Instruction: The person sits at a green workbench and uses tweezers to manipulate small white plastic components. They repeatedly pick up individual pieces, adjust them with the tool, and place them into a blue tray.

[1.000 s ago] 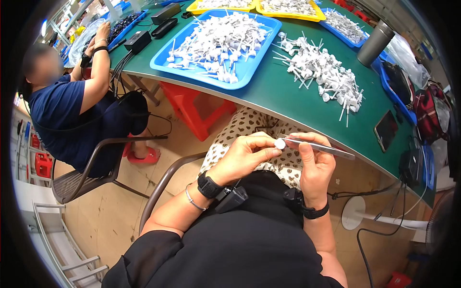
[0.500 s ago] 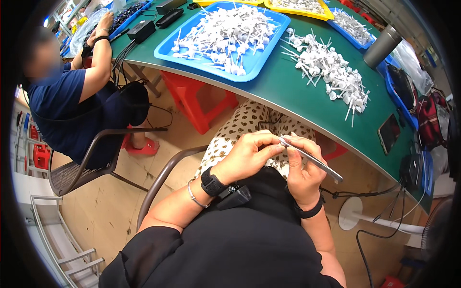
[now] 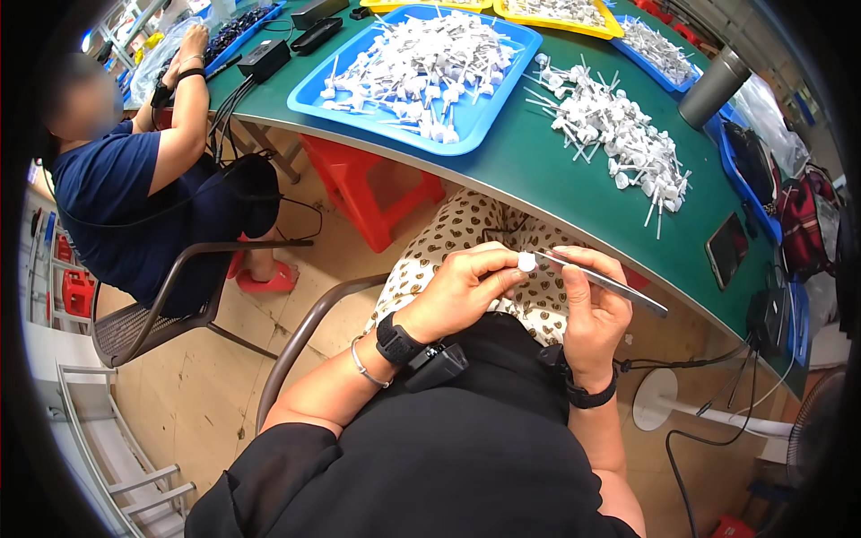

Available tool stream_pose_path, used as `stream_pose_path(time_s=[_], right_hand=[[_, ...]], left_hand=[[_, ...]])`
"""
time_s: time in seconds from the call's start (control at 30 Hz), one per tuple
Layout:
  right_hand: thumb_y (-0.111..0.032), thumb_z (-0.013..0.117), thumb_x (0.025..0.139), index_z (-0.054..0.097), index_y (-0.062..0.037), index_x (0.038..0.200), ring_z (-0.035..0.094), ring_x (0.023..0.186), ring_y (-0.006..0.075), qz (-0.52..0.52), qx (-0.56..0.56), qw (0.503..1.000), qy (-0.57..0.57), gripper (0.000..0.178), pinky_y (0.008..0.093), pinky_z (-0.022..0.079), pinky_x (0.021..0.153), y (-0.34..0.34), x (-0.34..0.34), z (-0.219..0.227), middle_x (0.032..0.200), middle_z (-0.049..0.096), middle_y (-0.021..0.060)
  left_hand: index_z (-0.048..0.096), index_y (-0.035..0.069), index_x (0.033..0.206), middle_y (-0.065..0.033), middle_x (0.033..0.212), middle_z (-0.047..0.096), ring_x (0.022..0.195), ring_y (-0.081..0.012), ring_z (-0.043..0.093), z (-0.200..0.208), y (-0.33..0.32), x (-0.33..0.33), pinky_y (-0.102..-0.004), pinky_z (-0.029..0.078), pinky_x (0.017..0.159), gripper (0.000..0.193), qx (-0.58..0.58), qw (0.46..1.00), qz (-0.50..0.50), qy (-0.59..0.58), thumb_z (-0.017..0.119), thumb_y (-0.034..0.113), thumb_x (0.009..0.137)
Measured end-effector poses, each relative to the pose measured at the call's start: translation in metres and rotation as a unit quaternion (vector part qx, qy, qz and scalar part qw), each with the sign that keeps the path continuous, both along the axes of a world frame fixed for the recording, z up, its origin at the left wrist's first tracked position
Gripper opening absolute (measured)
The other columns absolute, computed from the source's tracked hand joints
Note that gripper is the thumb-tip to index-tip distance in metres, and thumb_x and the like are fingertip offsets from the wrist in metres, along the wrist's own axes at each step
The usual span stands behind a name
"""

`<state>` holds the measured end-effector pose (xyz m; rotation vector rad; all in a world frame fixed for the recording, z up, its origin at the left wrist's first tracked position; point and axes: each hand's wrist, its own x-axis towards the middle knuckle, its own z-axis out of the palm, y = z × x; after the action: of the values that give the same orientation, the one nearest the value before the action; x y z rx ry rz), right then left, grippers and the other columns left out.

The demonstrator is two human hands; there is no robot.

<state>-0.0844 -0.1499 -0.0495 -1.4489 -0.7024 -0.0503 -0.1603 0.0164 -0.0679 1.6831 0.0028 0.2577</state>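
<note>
Now, above the lap, a small round white piece (image 3: 526, 262) is being pinched by the left hand (image 3: 457, 291), thumb and forefinger closed on it. Just beside it, metal tweezers (image 3: 619, 288) are being gripped in the right hand (image 3: 594, 325), tips being aimed at the piece; whether it is being touched cannot be told. Underneath, patterned trousers (image 3: 430, 255) are being worn. Further out, on the green table (image 3: 538, 170), a mound of white stemmed pieces (image 3: 430, 63) is being held by a blue tray (image 3: 489, 112), with a loose heap (image 3: 614, 130) lying to its right. Beyond that heap, a phone (image 3: 726, 251) and a grey bottle (image 3: 715, 87) are being supported by the tabletop. At far left, small dark parts (image 3: 230, 34) are being faced by a seated co-worker (image 3: 134, 184).
</note>
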Motion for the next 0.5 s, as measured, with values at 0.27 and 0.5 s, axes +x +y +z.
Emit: stream_pose_path(time_s=[0.27,0.5], right_hand=[[0.000,0.067,0.093,0.066,0.0043,0.103,0.066,0.085,0.0155,0.013,-0.022,0.999,-0.029,0.011,0.0260,0.054,0.075,0.0045,-0.0027,-0.0032,0.101,0.069,0.0109],[0.001,0.066,0.094,0.065,0.0044,0.103,0.068,0.085,0.0165,0.023,-0.021,0.999,-0.039,0.010,0.0266,0.055,0.075,0.0062,-0.0040,-0.0046,0.102,0.069,0.0123]], left_hand=[[0.069,-0.001,0.111,-0.0057,0.091,0.064,0.080,-0.0122,0.066,0.0001,0.0020,-0.0016,-0.0259,0.055,0.071,0.016,-0.003,1.000,0.009,-0.017,0.062,0.004,0.097],[0.069,0.000,0.110,-0.0059,0.092,0.065,0.080,-0.0129,0.066,-0.0019,0.0020,-0.0019,-0.0262,0.055,0.072,0.015,0.012,0.999,0.010,-0.029,0.063,0.005,0.097]])
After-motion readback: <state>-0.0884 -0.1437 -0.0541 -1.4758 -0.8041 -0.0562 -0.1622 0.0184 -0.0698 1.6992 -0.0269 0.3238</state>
